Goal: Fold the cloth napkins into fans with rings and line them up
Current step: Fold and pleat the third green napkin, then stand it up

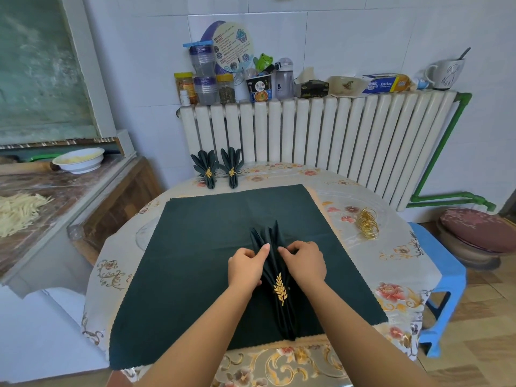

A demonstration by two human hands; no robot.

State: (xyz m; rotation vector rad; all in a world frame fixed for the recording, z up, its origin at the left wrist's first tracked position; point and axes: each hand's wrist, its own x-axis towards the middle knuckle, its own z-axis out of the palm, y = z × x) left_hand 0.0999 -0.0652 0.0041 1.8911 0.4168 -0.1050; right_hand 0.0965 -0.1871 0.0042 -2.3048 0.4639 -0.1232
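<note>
A pleated dark green napkin [272, 238] lies on a flat dark green napkin [195, 247] spread over the table. A gold leaf ring [280, 288] binds its lower half. My left hand [245, 265] grips the pleats on the left side above the ring. On the right side my right hand [304, 261] pinches the pleats. The upper folds stand slightly spread between my hands. Two finished fan napkins [208, 167] [232, 166] with gold rings stand side by side at the table's far edge.
A pile of gold rings [368, 223] lies on the floral tablecloth [396, 247] to the right. A white radiator [321, 129] with jars and boxes on top stands behind. A blue stool [444, 289] is at right, a counter with a white bowl [79, 160] at left.
</note>
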